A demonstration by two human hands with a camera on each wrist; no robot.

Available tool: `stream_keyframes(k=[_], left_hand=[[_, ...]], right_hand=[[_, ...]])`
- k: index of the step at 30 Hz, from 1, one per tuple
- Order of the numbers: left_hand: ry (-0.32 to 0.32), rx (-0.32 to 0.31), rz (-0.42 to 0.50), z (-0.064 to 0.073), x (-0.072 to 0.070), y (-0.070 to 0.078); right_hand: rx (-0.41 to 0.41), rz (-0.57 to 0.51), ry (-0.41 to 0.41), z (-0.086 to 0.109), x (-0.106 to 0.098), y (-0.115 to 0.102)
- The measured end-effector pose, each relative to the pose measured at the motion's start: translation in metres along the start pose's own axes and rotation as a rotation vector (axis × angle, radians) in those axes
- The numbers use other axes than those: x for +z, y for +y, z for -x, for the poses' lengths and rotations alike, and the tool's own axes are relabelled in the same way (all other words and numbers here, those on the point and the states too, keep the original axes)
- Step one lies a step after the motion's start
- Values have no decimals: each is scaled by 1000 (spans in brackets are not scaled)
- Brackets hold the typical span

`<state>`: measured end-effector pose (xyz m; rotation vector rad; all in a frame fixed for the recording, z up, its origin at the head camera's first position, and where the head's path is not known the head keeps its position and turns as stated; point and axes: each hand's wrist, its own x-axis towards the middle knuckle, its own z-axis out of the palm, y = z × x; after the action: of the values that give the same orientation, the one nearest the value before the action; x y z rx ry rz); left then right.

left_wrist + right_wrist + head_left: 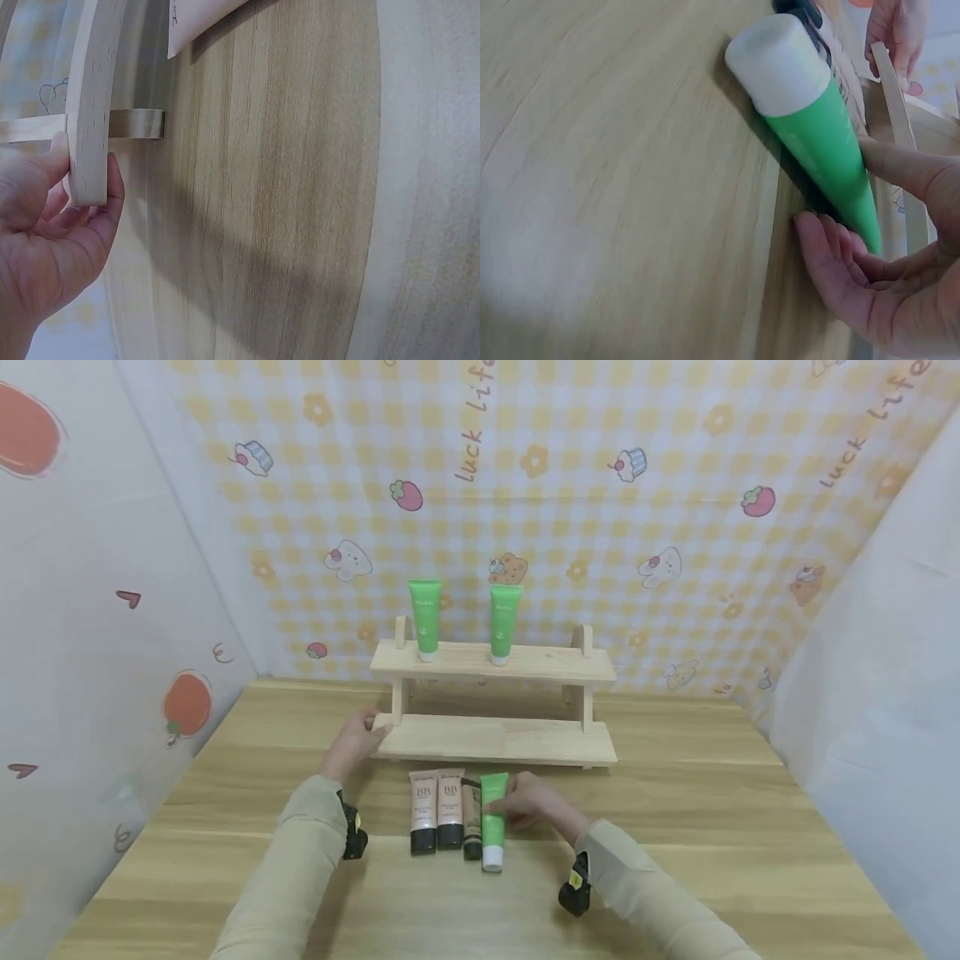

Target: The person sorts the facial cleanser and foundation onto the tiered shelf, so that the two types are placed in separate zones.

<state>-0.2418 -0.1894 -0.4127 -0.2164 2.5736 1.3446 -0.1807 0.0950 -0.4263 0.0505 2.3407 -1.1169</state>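
Note:
My left hand (356, 745) grips the left end of the lower board of a two-tier wooden shelf (495, 739); in the left wrist view the thumb lies on one face and the fingers curl behind it. On the table in front, my right hand (531, 802) pinches a green squeeze tube (493, 810) with a white cap, thumb across it and fingers at its side. The tube lies cap toward me. Left of it lie a slim brown tube (471, 818) with a dark cap and two pale pink BB cream tubes (423, 806) (450, 806) with black caps.
Two more green tubes (426, 618) (505, 622) stand cap down on the shelf's upper board (555, 664). Behind the wooden table (690, 827) hangs a yellow checked cloth (570, 527), with pale cloth walls on both sides.

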Motion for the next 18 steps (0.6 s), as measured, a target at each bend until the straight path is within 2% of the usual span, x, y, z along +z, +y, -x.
stream_keyframes(k=[7,13,18], left_hand=[[-9,2,6,5,0,1],[-1,-8,6,5,-1,3],[-4,7,18,2,0,2]], right_hand=[[5,-111,-33,-4,7,4],[-3,-130,-29,-5,7,4],[6,-141,-36,-7,5,4]])
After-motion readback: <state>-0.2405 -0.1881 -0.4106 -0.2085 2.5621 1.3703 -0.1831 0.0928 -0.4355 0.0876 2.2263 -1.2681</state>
